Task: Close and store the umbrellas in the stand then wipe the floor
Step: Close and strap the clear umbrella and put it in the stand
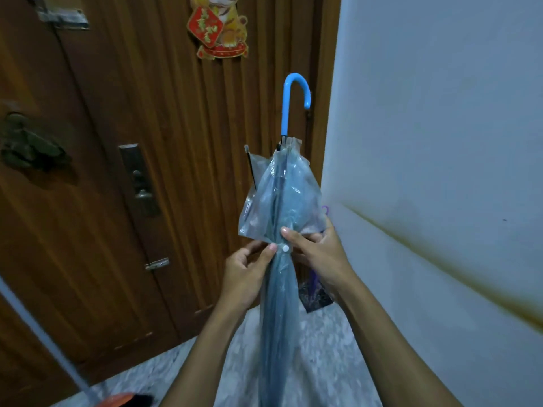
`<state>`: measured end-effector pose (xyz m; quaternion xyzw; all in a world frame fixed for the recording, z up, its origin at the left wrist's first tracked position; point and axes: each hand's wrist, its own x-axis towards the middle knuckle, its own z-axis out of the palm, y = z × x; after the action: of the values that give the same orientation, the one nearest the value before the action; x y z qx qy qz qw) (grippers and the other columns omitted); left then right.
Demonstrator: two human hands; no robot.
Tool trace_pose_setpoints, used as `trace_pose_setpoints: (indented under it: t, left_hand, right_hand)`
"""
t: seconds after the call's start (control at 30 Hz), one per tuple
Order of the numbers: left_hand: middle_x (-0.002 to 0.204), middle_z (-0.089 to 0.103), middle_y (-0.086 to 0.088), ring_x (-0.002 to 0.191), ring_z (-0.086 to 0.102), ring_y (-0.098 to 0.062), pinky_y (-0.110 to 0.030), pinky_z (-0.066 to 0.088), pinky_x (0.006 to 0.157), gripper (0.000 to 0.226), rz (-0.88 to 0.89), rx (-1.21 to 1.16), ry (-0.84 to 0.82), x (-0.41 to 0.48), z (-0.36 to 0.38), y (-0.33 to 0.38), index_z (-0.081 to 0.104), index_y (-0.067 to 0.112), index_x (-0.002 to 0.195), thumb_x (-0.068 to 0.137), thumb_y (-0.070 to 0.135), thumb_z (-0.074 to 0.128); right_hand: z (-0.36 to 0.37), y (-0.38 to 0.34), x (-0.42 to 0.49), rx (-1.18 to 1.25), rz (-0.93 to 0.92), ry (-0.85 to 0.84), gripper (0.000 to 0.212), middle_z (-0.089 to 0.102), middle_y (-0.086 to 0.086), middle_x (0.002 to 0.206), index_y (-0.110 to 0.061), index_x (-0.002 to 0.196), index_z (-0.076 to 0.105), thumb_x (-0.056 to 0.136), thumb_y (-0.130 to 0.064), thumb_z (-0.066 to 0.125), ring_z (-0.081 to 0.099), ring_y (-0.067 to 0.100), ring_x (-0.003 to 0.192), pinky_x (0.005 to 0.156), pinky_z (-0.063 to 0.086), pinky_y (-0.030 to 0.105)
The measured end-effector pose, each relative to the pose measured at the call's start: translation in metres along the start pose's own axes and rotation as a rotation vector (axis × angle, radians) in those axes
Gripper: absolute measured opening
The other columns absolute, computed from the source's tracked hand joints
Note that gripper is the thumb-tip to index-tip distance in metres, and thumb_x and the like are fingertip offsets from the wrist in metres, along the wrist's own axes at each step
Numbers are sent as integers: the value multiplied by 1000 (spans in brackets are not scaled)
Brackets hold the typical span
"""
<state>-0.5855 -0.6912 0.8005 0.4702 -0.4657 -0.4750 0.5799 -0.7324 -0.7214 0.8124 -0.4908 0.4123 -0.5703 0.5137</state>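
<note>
left hand (246,268) pinches the folded canopy beside the snap button (285,248) | right hand (318,254) wraps the umbrella (279,304) from the other side, equally near | long axis upright, hooked handle (289,104) up and away | stand (316,295) just behind, by the wall (440,142)

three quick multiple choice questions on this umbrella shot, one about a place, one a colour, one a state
1. Where is the tiger decoration? A on the white wall B on the wooden door C on the floor
2. What colour is the hooked handle of the umbrella? A light blue B red C black
3. What state is the canopy in? A spread open B torn off C folded shut

1 B: it hangs on the brown door panels.
2 A: the hook shows light blue against the door.
3 C: the left hand and right hand grip the gathered canopy by its white snap.
</note>
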Motion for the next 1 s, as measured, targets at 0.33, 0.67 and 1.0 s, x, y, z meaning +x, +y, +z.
trace_pose_setpoints:
  t: [0.33,0.67,1.0]
  left_hand:
    - [91,77,5,89,73,-14,-29,59,79,11,-69,61,-58,95,155,-53,72,19,97,87,14,70]
    - [102,74,3,101,70,-17,-22,55,75,25,-51,-5,-44,182,226,-96,62,28,107,87,16,71]
    - [106,67,26,101,62,12,-8,51,76,53,139,65,-77,293,242,-92,48,37,126,86,13,72]
  right_hand:
    - [-136,-4,96,-208,8,54,54,75,-5,106,-23,118,59,72,-31,87,73,9,96,86,60,34]
    - [-206,10,186,-198,95,-237,120,40,1,152,-55,146,-5,74,-23,86,61,12,122,102,52,39]
    - [-203,7,278,-419,-216,118,70,37,-25,142,-39,141,28,88,-28,71,36,-31,119,89,39,-3]
